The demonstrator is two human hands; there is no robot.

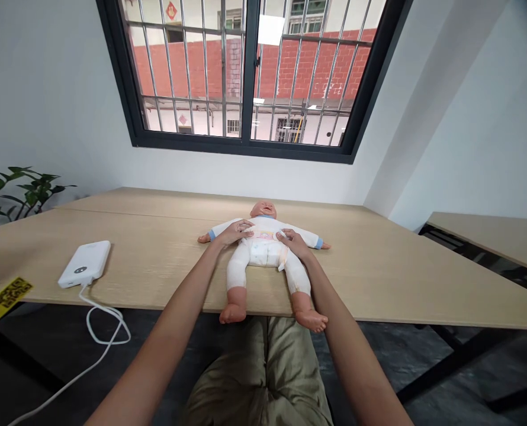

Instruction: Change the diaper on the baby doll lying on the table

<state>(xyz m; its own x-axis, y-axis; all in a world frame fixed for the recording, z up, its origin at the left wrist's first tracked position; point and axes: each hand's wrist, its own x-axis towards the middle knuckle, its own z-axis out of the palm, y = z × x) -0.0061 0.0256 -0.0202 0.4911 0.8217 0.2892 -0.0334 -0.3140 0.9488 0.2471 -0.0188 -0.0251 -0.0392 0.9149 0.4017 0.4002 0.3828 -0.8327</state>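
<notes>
Partly past table edge (269,310), doll's feet (234,313)

The doll (263,226) lies on the desk (379,266), its feet over the near edge. Left of the doll sits a power bank (84,263); farther left and back, a plant (35,190). Behind the doll is a window (247,121); well right of it, another desk (489,236).

White device (88,260), cable (122,323) — plant (44,189), barred window (248,77).
</notes>
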